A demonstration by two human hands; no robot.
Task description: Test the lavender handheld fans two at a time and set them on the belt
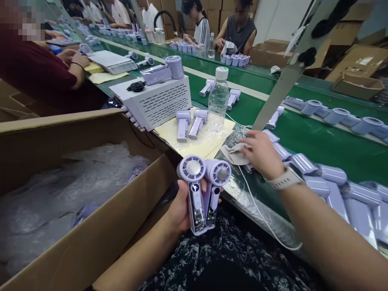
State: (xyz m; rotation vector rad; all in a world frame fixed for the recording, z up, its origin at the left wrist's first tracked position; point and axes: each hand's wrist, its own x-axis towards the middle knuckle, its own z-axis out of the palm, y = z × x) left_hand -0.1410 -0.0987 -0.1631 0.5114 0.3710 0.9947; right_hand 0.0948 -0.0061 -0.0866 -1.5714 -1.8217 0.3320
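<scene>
Two lilac handheld fans stand side by side in my left hand [180, 207], which is wrapped round their handles. The left fan [197, 202] and the right fan [220, 174] both face me, with round silver centres and clear handle fronts showing circuit boards. Over at the bench edge, my right hand [263, 154] has its fingers closed on a whitish cloth [232, 155]; its fingertips are partly hidden. A white cable [257, 206] runs down from beside the cloth. Several more lilac fans [330, 188] lie in rows just right of that hand.
A cardboard box [145, 194] with clear plastic bags is at my left. On the bench are a grey vented metal box [163, 103], yellow paper [172, 135] with two fans, and a clear bottle [218, 101]. A slanted metal post [279, 93] rises by the green conveyor [254, 113]. Co-workers sit beyond.
</scene>
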